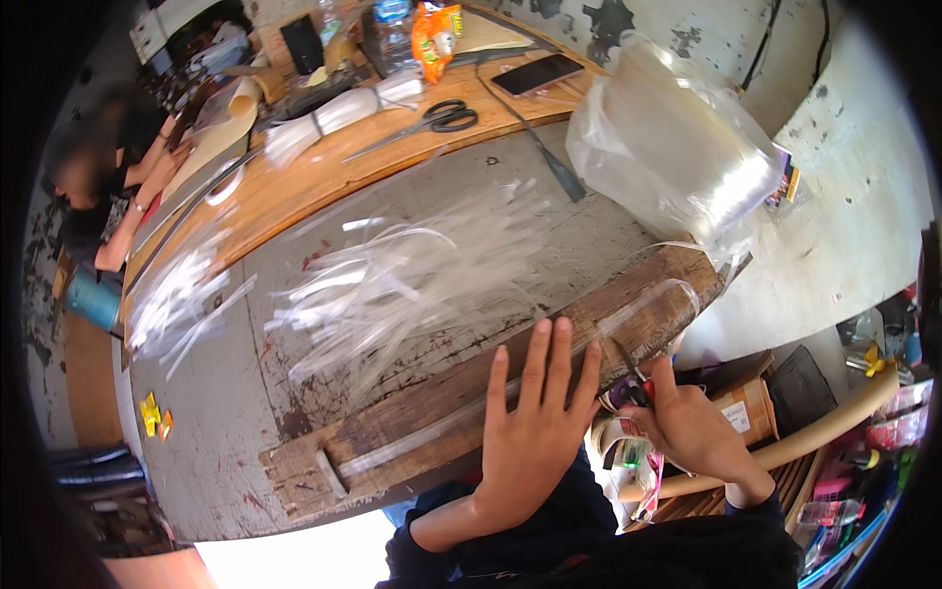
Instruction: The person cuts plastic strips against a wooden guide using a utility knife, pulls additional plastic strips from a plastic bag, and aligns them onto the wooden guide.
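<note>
A dark wooden plank (432,432) lies slantwise along the front of the grey table, with a small metal stop (332,473) near its left end. Along the plank runs a clear plastic strip (417,442), which loops at the far right toward a roll. My left hand (535,422) lies flat on the strip and plank, fingers stretched out. Close beside it, my right hand (692,417) grips a knife (628,359), its narrow blade across the plank by the strip. Most of the handle is hidden in my fist. Cut clear strips (402,275) lie in a loose heap beyond the plank.
A bagged roll of clear plastic (677,137) stands at the back right. Scissors (432,123), a phone (538,75), a strip bundle (339,118) and an orange packet (435,41) sit on the wooden board behind. Another strip pile (182,299) lies left, near a person (123,187).
</note>
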A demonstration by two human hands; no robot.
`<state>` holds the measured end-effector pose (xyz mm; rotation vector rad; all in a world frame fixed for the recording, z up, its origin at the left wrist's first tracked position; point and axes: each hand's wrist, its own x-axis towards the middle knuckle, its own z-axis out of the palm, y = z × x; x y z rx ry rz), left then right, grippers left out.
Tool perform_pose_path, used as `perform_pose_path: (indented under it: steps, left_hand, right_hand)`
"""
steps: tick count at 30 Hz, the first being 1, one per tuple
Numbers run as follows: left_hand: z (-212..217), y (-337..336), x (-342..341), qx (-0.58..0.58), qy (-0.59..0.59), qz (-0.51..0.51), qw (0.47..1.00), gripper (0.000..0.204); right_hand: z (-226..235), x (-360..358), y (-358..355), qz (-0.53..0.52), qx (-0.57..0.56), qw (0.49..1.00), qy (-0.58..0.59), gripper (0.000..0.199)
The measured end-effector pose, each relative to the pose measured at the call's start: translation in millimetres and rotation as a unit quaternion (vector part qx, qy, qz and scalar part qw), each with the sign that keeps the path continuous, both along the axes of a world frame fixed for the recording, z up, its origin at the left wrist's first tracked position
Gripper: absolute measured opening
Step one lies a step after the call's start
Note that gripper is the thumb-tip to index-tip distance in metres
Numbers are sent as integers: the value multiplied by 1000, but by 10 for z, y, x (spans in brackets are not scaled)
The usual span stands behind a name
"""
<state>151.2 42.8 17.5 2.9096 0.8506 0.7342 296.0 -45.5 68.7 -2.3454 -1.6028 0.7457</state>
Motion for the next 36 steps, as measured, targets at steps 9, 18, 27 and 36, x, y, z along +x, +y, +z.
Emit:
perform_pose_path:
  steps: [9, 18, 27, 36]
  left_hand:
    - [-92, 41, 74, 70, 14, 74, 995, 28]
    - [-124, 50, 106, 108, 8, 104, 989, 28]
    - [-98, 41, 111, 94, 36, 104, 989, 27]
    - [-81, 60, 111, 113, 64, 100, 986, 26]
  right_hand:
    - [86, -23, 149, 26, -15, 999, 24, 32]
    - [88, -35, 195, 47, -16, 999, -2, 33]
    - [166, -56, 291, 48, -69, 996, -40, 34]
    - [262, -65, 399, 23, -111, 993, -28, 31]
